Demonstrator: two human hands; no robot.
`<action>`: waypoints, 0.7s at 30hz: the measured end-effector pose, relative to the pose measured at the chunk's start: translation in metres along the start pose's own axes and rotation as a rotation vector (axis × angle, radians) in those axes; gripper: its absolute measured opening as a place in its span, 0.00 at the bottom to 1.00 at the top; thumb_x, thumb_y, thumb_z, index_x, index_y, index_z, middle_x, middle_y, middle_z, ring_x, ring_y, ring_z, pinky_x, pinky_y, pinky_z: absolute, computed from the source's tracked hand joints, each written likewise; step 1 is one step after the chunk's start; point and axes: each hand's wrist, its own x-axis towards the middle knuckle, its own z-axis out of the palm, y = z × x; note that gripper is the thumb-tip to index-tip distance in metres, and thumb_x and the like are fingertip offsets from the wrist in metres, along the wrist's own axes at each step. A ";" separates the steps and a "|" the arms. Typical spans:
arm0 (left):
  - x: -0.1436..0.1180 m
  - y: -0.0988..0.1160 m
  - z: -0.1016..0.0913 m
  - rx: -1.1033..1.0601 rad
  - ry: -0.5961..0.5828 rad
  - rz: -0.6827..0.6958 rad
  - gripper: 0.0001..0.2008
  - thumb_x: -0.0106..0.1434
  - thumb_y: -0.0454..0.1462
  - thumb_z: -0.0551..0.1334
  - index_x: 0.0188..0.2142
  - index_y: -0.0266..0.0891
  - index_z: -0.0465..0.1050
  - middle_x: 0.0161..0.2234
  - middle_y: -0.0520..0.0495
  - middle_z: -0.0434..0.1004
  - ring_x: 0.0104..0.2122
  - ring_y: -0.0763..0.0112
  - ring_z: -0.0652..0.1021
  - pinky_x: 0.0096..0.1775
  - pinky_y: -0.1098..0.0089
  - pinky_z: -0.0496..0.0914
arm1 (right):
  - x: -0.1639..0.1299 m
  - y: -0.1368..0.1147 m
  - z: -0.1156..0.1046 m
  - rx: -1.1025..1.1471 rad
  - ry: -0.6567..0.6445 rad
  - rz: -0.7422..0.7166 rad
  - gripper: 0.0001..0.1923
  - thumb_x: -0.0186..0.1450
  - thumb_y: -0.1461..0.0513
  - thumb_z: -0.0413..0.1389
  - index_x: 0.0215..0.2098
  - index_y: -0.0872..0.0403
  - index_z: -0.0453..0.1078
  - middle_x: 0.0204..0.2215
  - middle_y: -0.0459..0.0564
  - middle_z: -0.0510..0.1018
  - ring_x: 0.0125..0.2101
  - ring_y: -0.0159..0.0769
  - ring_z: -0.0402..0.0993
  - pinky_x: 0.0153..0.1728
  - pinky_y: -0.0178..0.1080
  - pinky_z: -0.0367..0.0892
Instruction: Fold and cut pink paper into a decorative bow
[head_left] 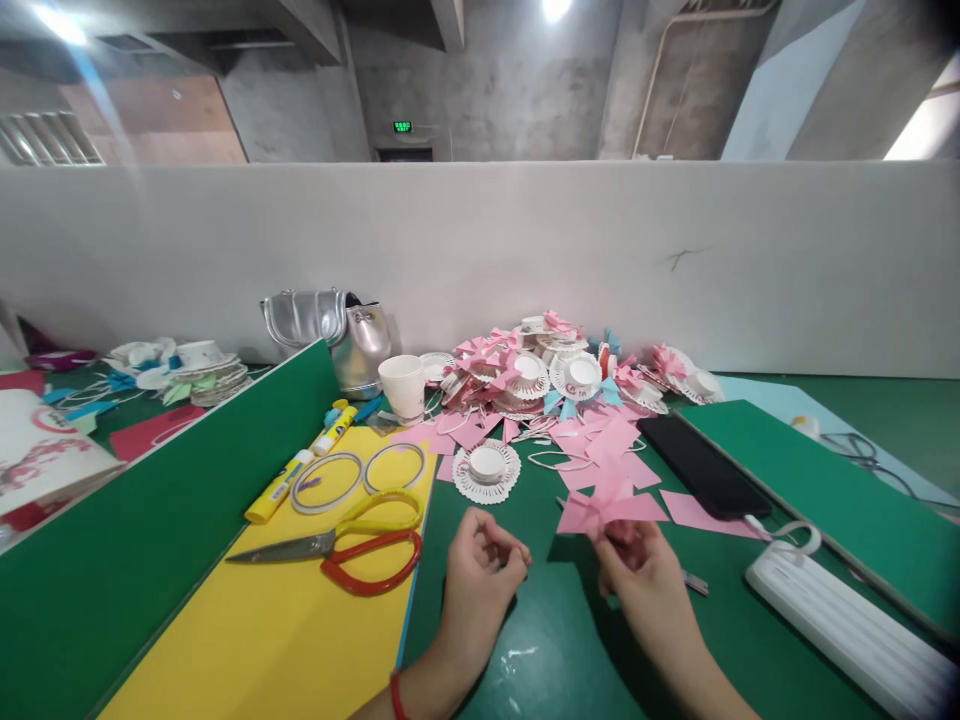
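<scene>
A green-topped table [570,640] carries a yellow paper sheet [285,630], loose pink paper squares [600,445] and a heap of white paper-doily cups with pink bows [540,370]. A black phone [701,465] and a white power bank [847,625] lie at the right, with a white paper cup [403,387] and a silver bag [334,335] towards the back.

My right hand [645,570] pinches matt pink paper bow [611,505]; beside lie glossy metal-bladed scissors [341,548] on smooth yellow sheet [277,630].
</scene>
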 end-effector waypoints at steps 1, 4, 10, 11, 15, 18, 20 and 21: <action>0.000 0.001 0.000 0.011 0.002 0.001 0.11 0.46 0.29 0.57 0.23 0.41 0.52 0.18 0.58 0.65 0.21 0.75 0.71 0.26 0.75 0.64 | 0.001 -0.001 -0.001 0.004 0.000 -0.008 0.15 0.46 0.57 0.61 0.24 0.53 0.58 0.17 0.38 0.65 0.12 0.25 0.58 0.10 0.29 0.57; -0.001 0.006 0.002 0.080 -0.044 0.018 0.09 0.47 0.29 0.58 0.24 0.40 0.56 0.20 0.56 0.65 0.24 0.75 0.70 0.28 0.74 0.64 | -0.004 -0.002 0.002 -0.042 -0.072 0.017 0.15 0.47 0.56 0.60 0.25 0.54 0.59 0.16 0.39 0.66 0.12 0.25 0.58 0.10 0.30 0.56; -0.009 0.011 0.007 0.149 -0.103 0.060 0.10 0.49 0.30 0.59 0.26 0.40 0.56 0.23 0.56 0.61 0.25 0.76 0.67 0.29 0.76 0.62 | -0.019 -0.008 0.009 -0.137 -0.200 0.031 0.10 0.49 0.59 0.58 0.26 0.55 0.62 0.14 0.40 0.66 0.12 0.26 0.56 0.12 0.30 0.54; -0.010 0.010 0.007 0.134 -0.101 0.044 0.11 0.48 0.30 0.59 0.26 0.40 0.55 0.23 0.57 0.61 0.25 0.76 0.67 0.28 0.76 0.62 | -0.019 -0.009 0.008 -0.146 -0.214 -0.020 0.09 0.49 0.61 0.57 0.26 0.55 0.63 0.15 0.40 0.66 0.13 0.27 0.57 0.13 0.30 0.54; -0.008 0.006 0.007 0.068 -0.080 -0.012 0.14 0.45 0.28 0.58 0.26 0.41 0.51 0.22 0.59 0.60 0.24 0.77 0.66 0.29 0.76 0.62 | -0.016 -0.018 0.003 -0.124 -0.262 -0.217 0.05 0.46 0.68 0.54 0.23 0.54 0.63 0.18 0.41 0.66 0.17 0.27 0.58 0.16 0.30 0.56; -0.007 0.007 0.007 0.066 -0.084 -0.021 0.14 0.45 0.28 0.58 0.25 0.41 0.51 0.21 0.59 0.60 0.23 0.77 0.65 0.28 0.77 0.61 | -0.016 -0.019 0.002 -0.104 -0.250 -0.201 0.06 0.45 0.69 0.51 0.22 0.54 0.62 0.17 0.39 0.64 0.15 0.26 0.56 0.15 0.29 0.54; -0.007 0.008 0.007 0.080 -0.086 -0.023 0.13 0.46 0.29 0.59 0.25 0.41 0.53 0.21 0.58 0.60 0.23 0.77 0.65 0.28 0.77 0.60 | -0.016 -0.018 0.002 -0.107 -0.247 -0.168 0.06 0.45 0.69 0.51 0.21 0.54 0.62 0.16 0.38 0.62 0.15 0.26 0.55 0.15 0.29 0.54; -0.007 0.008 0.007 0.079 -0.086 -0.024 0.13 0.46 0.30 0.59 0.25 0.41 0.53 0.21 0.58 0.60 0.23 0.77 0.65 0.28 0.76 0.60 | -0.016 -0.017 0.003 -0.109 -0.246 -0.146 0.05 0.45 0.68 0.52 0.21 0.54 0.62 0.15 0.38 0.62 0.14 0.26 0.55 0.14 0.29 0.54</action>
